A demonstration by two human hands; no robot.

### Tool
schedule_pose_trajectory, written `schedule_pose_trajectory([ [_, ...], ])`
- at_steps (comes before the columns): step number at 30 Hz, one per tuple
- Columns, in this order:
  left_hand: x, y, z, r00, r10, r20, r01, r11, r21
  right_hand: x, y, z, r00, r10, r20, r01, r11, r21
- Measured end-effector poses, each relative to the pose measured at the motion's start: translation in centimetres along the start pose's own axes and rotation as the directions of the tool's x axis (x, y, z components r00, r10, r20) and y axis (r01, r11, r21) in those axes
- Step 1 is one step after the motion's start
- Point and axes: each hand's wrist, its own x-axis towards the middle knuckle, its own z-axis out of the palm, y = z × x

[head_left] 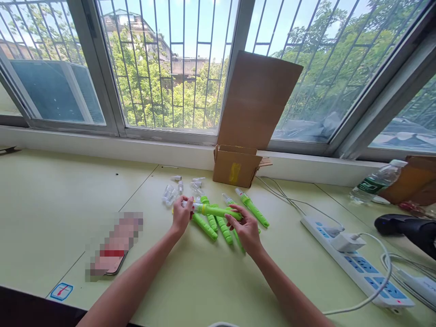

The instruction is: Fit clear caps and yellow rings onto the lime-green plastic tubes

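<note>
My right hand (245, 229) grips the body of a green pen-like tube (218, 211), held level above the table. My left hand (181, 213) pinches its clear tip end (188, 205). Under and beside the held tube lie several more green tubes (208, 225), one (253, 208) apart to the right. A handful of small clear caps (177, 188) is scattered just behind them on the pale green table (211, 277).
An open cardboard box (236, 165) stands by the window sill. A white power strip (357, 261) with a plugged charger and cables lies at right, near a water bottle (376, 181) and a black device (408, 229). A phone (114, 247) lies at left.
</note>
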Motion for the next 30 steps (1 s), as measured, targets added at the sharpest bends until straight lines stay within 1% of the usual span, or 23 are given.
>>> schedule_pose_trajectory([
  [6,-0.2,0.3,0.0,1.0,0.011,0.007,-0.011,1.0,0.017,0.0,-0.3,-0.1,1.0,0.02,-0.007,-0.02,0.995,-0.098],
  [12,-0.4,0.4,0.1,0.999,0.017,0.03,-0.018,0.999,0.039,-0.1,-0.7,-0.1,0.993,0.12,-0.02,-0.121,0.99,-0.067],
  [14,-0.4,0.5,0.1,0.999,0.023,0.03,-0.024,0.998,0.05,-0.1,-0.8,0.0,0.992,0.124,-0.035,-0.126,0.989,-0.075],
  [16,-0.5,0.5,0.1,0.999,0.03,0.034,-0.032,0.998,0.055,-0.2,-0.9,0.0,0.994,0.098,-0.042,-0.101,0.991,-0.086],
  [19,-0.5,0.7,0.2,0.999,0.026,0.041,-0.027,0.999,0.038,-0.4,-1.0,0.0,0.999,0.035,-0.009,-0.036,0.993,-0.108],
  [22,-0.7,0.8,0.3,0.999,0.013,0.037,-0.013,1.0,0.012,-0.6,-0.9,0.0,0.998,-0.055,0.017,0.057,0.987,-0.153],
  [26,-0.7,0.7,0.3,0.999,0.011,0.032,-0.011,1.0,-0.004,-0.6,-0.6,0.0,0.984,-0.175,0.019,0.175,0.959,-0.223],
  [28,-0.7,0.6,0.3,1.0,0.007,0.024,-0.007,1.0,-0.006,-0.5,-0.5,-0.1,0.982,-0.187,0.03,0.189,0.953,-0.237],
  [30,-0.6,0.6,0.2,1.0,-0.002,0.01,0.002,1.0,-0.003,-0.5,-0.5,-0.2,0.986,-0.16,0.042,0.165,0.957,-0.238],
])
